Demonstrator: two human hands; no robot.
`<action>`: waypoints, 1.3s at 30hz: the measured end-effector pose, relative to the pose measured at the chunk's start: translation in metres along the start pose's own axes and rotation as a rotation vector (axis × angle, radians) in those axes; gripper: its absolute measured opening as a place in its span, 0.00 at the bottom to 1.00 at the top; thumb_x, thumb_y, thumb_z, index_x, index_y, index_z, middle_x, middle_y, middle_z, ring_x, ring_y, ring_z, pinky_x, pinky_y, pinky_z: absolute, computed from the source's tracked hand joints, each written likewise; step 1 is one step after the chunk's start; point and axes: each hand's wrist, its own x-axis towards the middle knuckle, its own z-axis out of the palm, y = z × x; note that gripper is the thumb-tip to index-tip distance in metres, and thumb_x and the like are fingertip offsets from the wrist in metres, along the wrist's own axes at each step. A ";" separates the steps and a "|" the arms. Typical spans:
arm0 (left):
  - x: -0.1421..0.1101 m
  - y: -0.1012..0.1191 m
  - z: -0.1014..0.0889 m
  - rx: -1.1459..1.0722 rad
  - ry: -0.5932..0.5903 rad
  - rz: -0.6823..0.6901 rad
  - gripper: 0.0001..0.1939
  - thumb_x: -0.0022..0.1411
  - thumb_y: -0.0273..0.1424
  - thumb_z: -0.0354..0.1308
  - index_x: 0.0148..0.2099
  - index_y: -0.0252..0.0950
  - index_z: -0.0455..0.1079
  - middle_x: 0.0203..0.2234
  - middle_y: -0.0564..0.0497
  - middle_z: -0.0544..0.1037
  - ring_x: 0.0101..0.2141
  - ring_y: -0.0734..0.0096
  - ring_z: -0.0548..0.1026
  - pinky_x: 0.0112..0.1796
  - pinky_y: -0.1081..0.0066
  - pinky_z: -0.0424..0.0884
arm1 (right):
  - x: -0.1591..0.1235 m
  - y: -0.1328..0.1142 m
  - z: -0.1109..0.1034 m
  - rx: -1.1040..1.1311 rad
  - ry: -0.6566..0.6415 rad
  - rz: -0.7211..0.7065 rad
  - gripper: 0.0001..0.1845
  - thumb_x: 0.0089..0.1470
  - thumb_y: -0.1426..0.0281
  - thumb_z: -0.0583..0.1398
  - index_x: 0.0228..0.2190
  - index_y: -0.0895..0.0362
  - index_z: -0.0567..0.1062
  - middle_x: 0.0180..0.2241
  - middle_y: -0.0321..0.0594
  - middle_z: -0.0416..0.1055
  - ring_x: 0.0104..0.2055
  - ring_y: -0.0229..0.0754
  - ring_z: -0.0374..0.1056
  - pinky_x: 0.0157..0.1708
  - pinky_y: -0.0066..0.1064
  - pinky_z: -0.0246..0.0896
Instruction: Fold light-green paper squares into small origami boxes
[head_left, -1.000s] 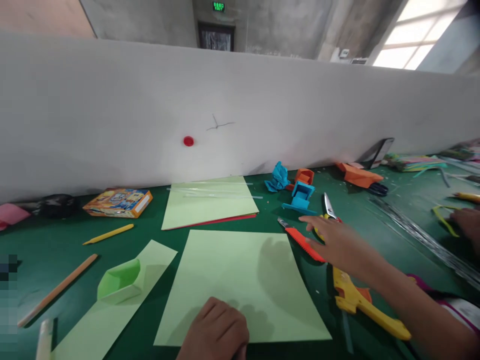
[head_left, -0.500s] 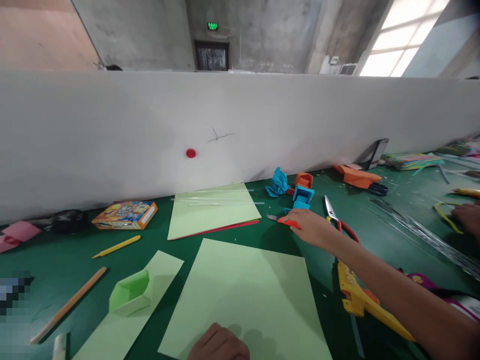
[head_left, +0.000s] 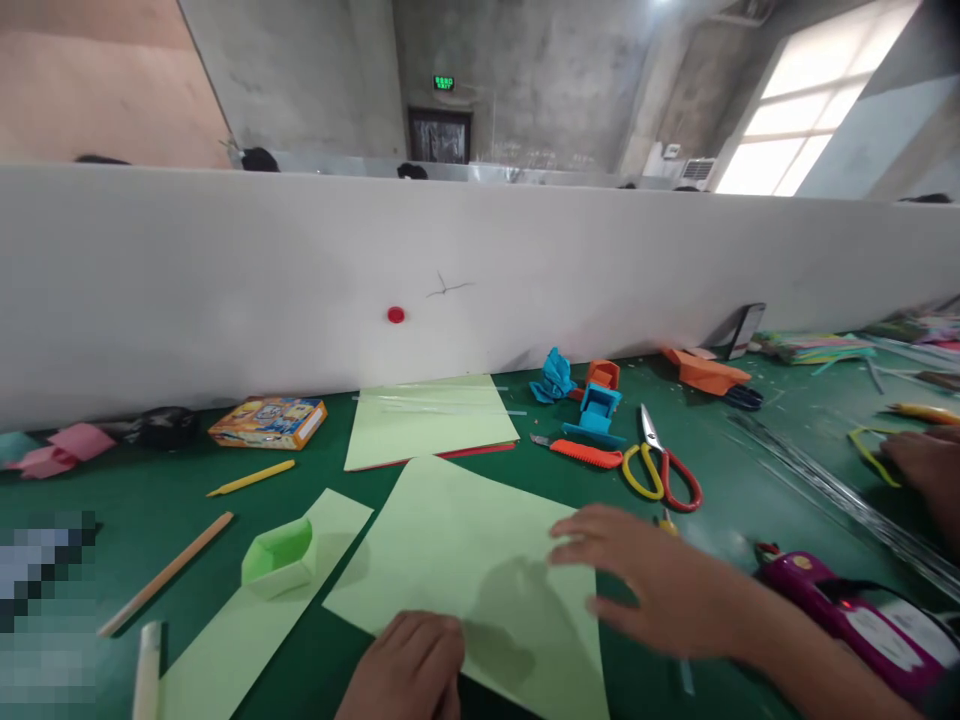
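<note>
A large light green sheet of paper (head_left: 442, 540) lies in front of me on the green table. My left hand (head_left: 412, 660) is closed on its near left edge, with the fingertips hidden. Over the sheet's right side, my right hand (head_left: 637, 575) hovers with fingers spread and nothing in them. Beyond it on the table lie an orange-red utility knife (head_left: 589, 453) with its blade out and scissors (head_left: 660, 465) with one yellow and one red handle. The yellow glue gun (head_left: 667, 524) is mostly hidden behind my right hand.
Left are a folded green paper cup (head_left: 279, 560) on a paper strip, a pencil (head_left: 169, 572), a yellow pen (head_left: 251, 478) and a small box (head_left: 268, 423). Blue paper pieces (head_left: 598, 405) stand behind the knife. A purple device (head_left: 847, 610) and another person's hand (head_left: 926, 460) are at right.
My right hand has let go of the utility knife and come back over the sheet, fingers spreading. The large sheet has turned and shifted slightly, with my left hand now at its edge.
</note>
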 end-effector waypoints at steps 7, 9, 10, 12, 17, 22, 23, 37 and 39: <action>0.003 0.009 -0.008 -0.076 -0.034 -0.237 0.11 0.65 0.22 0.48 0.42 0.41 0.67 0.34 0.49 0.78 0.32 0.66 0.78 0.30 0.72 0.76 | -0.022 -0.048 0.037 0.129 0.076 -0.315 0.13 0.63 0.65 0.61 0.49 0.51 0.76 0.49 0.41 0.80 0.49 0.45 0.74 0.49 0.38 0.68; 0.004 0.015 -0.010 -0.130 -0.048 -0.221 0.09 0.65 0.22 0.49 0.40 0.40 0.67 0.33 0.49 0.78 0.32 0.66 0.78 0.31 0.72 0.75 | -0.024 -0.051 0.044 0.149 0.196 -0.283 0.10 0.63 0.74 0.59 0.45 0.52 0.76 0.40 0.39 0.81 0.41 0.41 0.74 0.44 0.35 0.68; 0.004 0.019 -0.011 -0.156 -0.059 -0.206 0.09 0.64 0.22 0.49 0.40 0.40 0.67 0.34 0.49 0.78 0.33 0.67 0.78 0.32 0.72 0.75 | -0.026 -0.052 0.046 0.163 0.244 -0.268 0.12 0.62 0.77 0.58 0.44 0.52 0.76 0.38 0.39 0.81 0.39 0.40 0.73 0.41 0.34 0.67; 0.003 0.025 -0.014 -0.185 -0.071 -0.162 0.10 0.65 0.22 0.49 0.40 0.41 0.68 0.34 0.49 0.78 0.33 0.67 0.77 0.32 0.72 0.74 | -0.031 -0.052 0.047 0.210 0.314 -0.256 0.15 0.61 0.81 0.57 0.45 0.52 0.75 0.37 0.39 0.80 0.37 0.39 0.72 0.38 0.33 0.66; -0.006 0.029 -0.021 -0.095 -0.057 -0.145 0.08 0.69 0.28 0.52 0.47 0.42 0.70 0.36 0.50 0.81 0.34 0.65 0.79 0.32 0.70 0.77 | -0.036 -0.052 0.044 0.322 0.407 -0.283 0.19 0.61 0.82 0.57 0.48 0.50 0.72 0.38 0.39 0.79 0.38 0.40 0.72 0.37 0.30 0.67; -0.012 0.010 -0.022 -0.009 0.053 -0.129 0.08 0.72 0.33 0.52 0.48 0.45 0.73 0.38 0.53 0.84 0.35 0.67 0.83 0.36 0.72 0.81 | -0.028 -0.061 0.042 0.316 0.491 -0.314 0.24 0.61 0.81 0.58 0.55 0.51 0.67 0.38 0.40 0.78 0.37 0.39 0.72 0.37 0.28 0.69; -0.012 0.006 -0.023 -0.009 0.089 -0.105 0.09 0.72 0.34 0.52 0.47 0.45 0.73 0.38 0.54 0.84 0.36 0.68 0.84 0.38 0.73 0.81 | -0.027 -0.063 0.041 0.299 0.492 -0.329 0.26 0.61 0.81 0.58 0.58 0.51 0.66 0.39 0.41 0.78 0.39 0.40 0.73 0.38 0.28 0.70; -0.012 -0.013 -0.030 -0.251 0.202 -0.138 0.13 0.71 0.27 0.54 0.52 0.46 0.74 0.45 0.54 0.84 0.49 0.67 0.81 0.49 0.70 0.79 | -0.044 -0.034 0.024 0.036 0.703 -0.234 0.15 0.59 0.82 0.59 0.43 0.53 0.76 0.36 0.40 0.79 0.39 0.42 0.73 0.38 0.32 0.70; -0.014 -0.012 -0.025 -0.229 0.159 -0.142 0.15 0.70 0.24 0.53 0.52 0.45 0.74 0.48 0.51 0.83 0.52 0.66 0.80 0.52 0.67 0.77 | -0.040 -0.033 0.029 0.109 0.768 -0.208 0.15 0.58 0.83 0.58 0.42 0.53 0.75 0.34 0.39 0.78 0.38 0.41 0.72 0.37 0.33 0.69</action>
